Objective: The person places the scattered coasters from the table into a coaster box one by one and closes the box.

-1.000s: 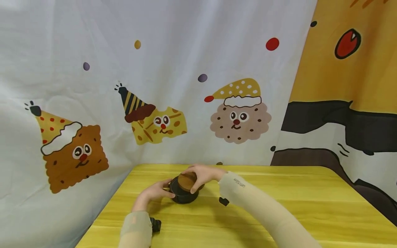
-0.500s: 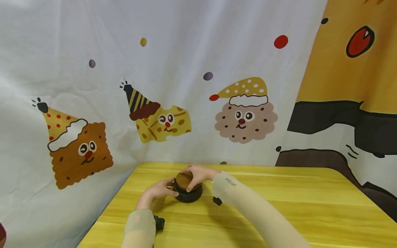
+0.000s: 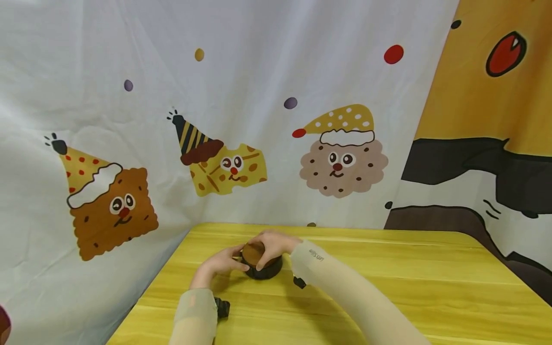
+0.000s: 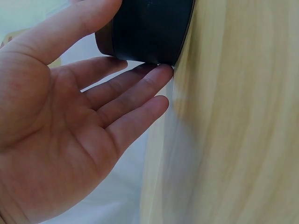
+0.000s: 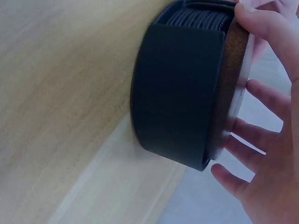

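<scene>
A round black coaster holder (image 3: 268,273) stands on the table. In the right wrist view a slot in its wall shows a stack of thin black coasters (image 5: 198,19). Over its mouth lies a brown round coaster (image 3: 250,253), slightly tilted. My right hand (image 3: 276,243) grips that coaster from above, thumb at the near edge and fingers at the far side. On the left, my left hand (image 3: 219,262) steadies the holder between thumb and fingers. The left wrist view shows those fingertips against the holder's dark side (image 4: 147,30), low by the tabletop.
The yellow wood-grain table (image 3: 409,282) extends widely to the right and front. Behind it hangs a white cloth (image 3: 241,96) printed with cartoon biscuits and cheese. Both wrists carry small black camera mounts, one by the left forearm (image 3: 196,316).
The brown coaster has moved left and down over the holder's mouth, covering the dark inside that showed earlier. The left hand keeps its hold. The head view has shifted slightly.
</scene>
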Motion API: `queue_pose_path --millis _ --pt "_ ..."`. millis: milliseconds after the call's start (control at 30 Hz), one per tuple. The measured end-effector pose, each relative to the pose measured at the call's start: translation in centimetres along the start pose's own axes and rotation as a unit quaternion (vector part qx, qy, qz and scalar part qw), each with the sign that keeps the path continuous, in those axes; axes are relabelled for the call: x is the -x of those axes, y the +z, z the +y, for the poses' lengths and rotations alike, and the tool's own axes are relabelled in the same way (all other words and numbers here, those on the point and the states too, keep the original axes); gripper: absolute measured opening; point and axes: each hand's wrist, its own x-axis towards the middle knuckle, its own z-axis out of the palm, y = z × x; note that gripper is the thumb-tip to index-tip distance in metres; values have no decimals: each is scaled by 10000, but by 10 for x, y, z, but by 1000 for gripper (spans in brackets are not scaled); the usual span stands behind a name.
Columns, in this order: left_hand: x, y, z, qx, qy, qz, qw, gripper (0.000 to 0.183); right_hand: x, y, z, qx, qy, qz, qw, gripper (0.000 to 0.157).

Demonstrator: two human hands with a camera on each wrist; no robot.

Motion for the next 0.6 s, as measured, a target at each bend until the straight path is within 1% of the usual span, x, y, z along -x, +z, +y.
queue_pose_path --millis 100,233,433,500,600 --pt "-1 1 0 -19 44 -67 10000 80 2 2 -1 15 29 14 10000 84" --pt "-2 3 0 -45 67 -73 9999 80 5 3 1 0 65 14 10000 84" --pt "-2 5 0 -8 -14 17 10000 82 8 7 5 141 104 11 9998 84" --pt "0 4 0 13 -73 59 10000 82 8 8 7 54 109 15 9999 84" --pt "2 0 0 73 -147 136 9998 83 11 8 12 -267 78 55 9996 84"
